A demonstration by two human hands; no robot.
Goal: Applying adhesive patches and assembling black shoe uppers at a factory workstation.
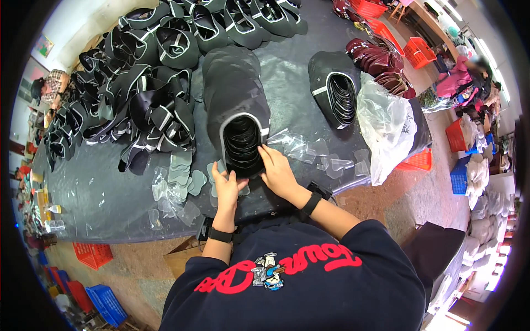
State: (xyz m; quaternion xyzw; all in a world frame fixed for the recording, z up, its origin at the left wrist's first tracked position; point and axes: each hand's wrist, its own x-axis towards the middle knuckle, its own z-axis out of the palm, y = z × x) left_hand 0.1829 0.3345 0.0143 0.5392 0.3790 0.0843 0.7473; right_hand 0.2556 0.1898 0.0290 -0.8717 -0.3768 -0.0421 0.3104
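A long stack of nested black shoe uppers [234,83] lies on the dark table in front of me, the near one's grey-edged opening facing me. My right hand [277,172] grips the right side of its near end, fingers along the edge. My left hand [226,188] holds the lower left of the same end between thumb and fingers. The fingertips under the stack are partly hidden. Beside my left hand lie grey-green rounded pieces [179,171] and clear plastic pieces [160,185]. More clear plastic pieces [295,144] are scattered right of the stack.
Loose black uppers [160,107] heap at the left and back. A shorter black stack [334,88] stands right, beside a white plastic bag [386,127] and dark red uppers [378,58]. Red baskets [419,52] stand beyond the table edge. Other people work farther off on both sides.
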